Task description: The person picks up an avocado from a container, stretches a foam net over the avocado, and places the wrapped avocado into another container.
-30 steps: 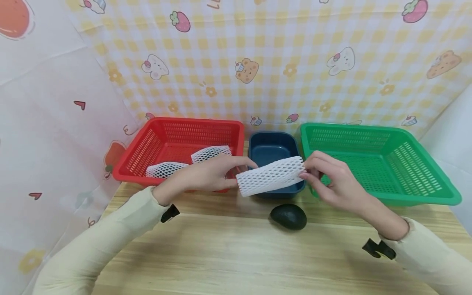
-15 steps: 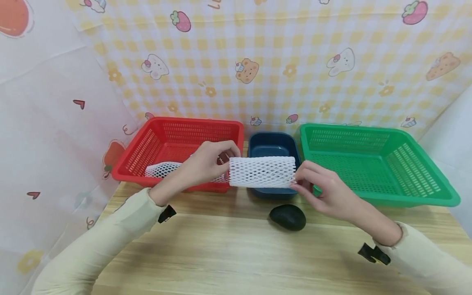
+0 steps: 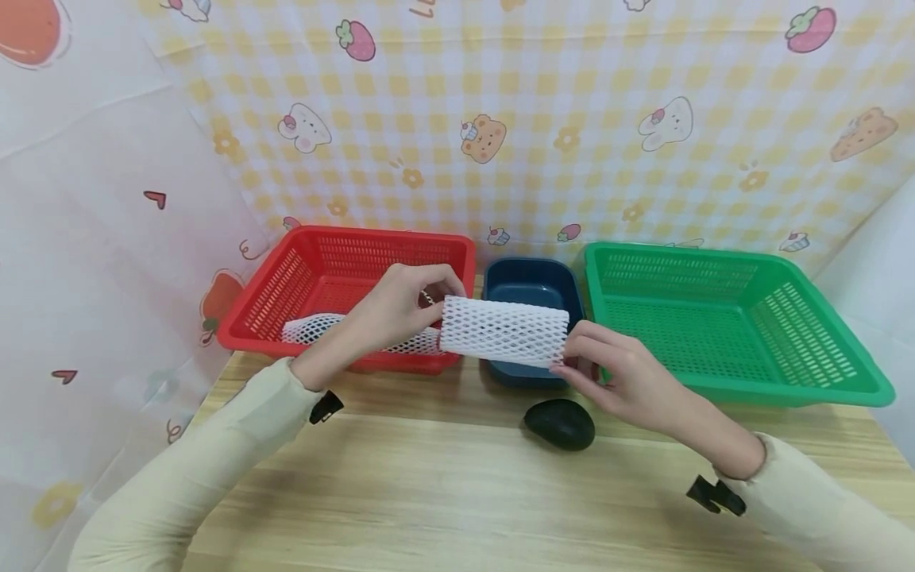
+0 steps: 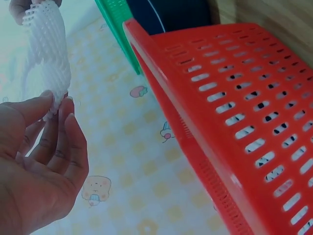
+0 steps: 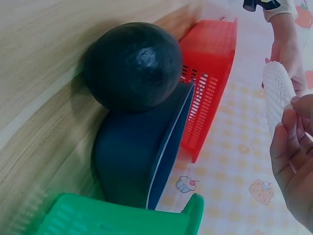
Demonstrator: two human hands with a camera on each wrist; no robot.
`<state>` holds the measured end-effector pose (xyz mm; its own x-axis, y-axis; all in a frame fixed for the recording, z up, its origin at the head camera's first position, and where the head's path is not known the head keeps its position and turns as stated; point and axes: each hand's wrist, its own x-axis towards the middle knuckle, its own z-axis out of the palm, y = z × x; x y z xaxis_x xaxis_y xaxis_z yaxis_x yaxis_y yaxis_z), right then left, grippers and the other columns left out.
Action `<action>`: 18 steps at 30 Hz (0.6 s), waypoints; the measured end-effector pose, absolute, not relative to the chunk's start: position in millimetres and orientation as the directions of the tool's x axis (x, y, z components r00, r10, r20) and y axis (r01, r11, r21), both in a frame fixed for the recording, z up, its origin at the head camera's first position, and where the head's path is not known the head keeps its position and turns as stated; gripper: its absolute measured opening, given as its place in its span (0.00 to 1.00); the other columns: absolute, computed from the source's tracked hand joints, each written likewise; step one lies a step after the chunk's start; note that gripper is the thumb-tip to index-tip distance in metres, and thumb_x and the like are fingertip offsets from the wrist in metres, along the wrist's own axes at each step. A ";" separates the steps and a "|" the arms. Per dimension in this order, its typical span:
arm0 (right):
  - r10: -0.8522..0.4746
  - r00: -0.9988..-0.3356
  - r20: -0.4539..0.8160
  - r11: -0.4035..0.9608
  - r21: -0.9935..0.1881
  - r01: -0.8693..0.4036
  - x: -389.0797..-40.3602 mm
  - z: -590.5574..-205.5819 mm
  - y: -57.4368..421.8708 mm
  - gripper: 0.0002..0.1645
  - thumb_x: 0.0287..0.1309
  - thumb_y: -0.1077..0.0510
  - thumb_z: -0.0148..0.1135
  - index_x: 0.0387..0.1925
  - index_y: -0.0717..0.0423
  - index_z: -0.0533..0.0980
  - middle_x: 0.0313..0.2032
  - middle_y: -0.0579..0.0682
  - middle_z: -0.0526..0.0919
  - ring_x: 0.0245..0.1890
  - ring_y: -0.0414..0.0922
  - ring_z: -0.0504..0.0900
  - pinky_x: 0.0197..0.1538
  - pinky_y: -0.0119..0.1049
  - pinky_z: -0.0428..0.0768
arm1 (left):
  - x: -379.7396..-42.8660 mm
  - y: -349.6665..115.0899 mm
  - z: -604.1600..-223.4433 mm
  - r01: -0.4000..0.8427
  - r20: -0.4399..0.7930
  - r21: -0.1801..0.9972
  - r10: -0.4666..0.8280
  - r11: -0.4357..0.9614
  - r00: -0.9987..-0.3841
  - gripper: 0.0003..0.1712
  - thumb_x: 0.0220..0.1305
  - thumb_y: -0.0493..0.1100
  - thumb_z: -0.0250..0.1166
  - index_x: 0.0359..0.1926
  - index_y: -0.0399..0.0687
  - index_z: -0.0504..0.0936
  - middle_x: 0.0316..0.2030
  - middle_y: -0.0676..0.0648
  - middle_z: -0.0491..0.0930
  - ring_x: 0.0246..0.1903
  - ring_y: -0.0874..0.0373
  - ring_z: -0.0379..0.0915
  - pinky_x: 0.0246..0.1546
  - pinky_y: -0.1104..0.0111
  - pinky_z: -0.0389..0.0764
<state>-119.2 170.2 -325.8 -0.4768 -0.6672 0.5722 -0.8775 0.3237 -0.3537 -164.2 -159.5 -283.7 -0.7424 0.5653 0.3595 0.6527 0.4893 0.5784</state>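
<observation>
A white foam net sleeve [image 3: 504, 330] is stretched level between both hands, above the front of the dark blue bin [image 3: 532, 377]. My left hand [image 3: 403, 306] pinches its left end between thumb and fingers, over the red basket's right side. At the other end, my right hand [image 3: 618, 369] pinches the lower right corner. In the left wrist view the foam net sleeve [image 4: 49, 49] bows open near the left thumb. A dark avocado [image 3: 561, 424] lies on the table just in front of the blue bin.
The red basket [image 3: 343, 357] at left holds white net-covered pieces [image 3: 310, 327], partly hidden by the left arm. On the right stands a green basket [image 3: 715, 318]. A patterned cloth [image 3: 543, 95] hangs behind them. The wooden table [image 3: 457, 492] extends in front.
The foam sleeve has gone from tilted up at the right to nearly level, sloping slightly down rightward. Both hands have shifted left, the right one also lower. The avocado stays in place.
</observation>
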 end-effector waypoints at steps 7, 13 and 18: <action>-0.686 -0.500 0.528 0.325 -0.394 -0.860 -118.9 -327.5 174.8 0.19 0.73 0.40 0.55 0.37 0.48 0.80 0.34 0.35 0.74 0.26 0.31 0.71 0.26 0.21 0.71 | -168.4 -163.7 -278.2 0.642 0.393 0.555 0.514 0.529 -0.763 0.13 0.60 0.36 0.75 0.46 0.48 0.87 0.41 0.53 0.86 0.36 0.62 0.81 0.39 0.65 0.83; -0.753 -0.399 0.523 0.184 -0.416 -0.891 -108.5 -327.6 173.0 0.05 0.73 0.53 0.60 0.41 0.48 0.80 0.36 0.38 0.74 0.27 0.32 0.72 0.28 0.19 0.72 | -170.6 -163.5 -279.3 0.649 0.417 0.545 0.500 0.531 -0.759 0.11 0.60 0.36 0.74 0.44 0.48 0.87 0.39 0.53 0.86 0.36 0.62 0.81 0.38 0.65 0.83; -0.750 -0.384 0.539 0.182 -0.390 -0.903 -104.5 -326.6 170.7 0.07 0.73 0.52 0.60 0.43 0.50 0.80 0.38 0.40 0.75 0.27 0.31 0.73 0.28 0.19 0.73 | -169.3 -161.8 -283.9 0.652 0.393 0.579 0.533 0.490 -0.749 0.12 0.59 0.36 0.75 0.45 0.48 0.87 0.39 0.53 0.86 0.37 0.62 0.81 0.37 0.65 0.83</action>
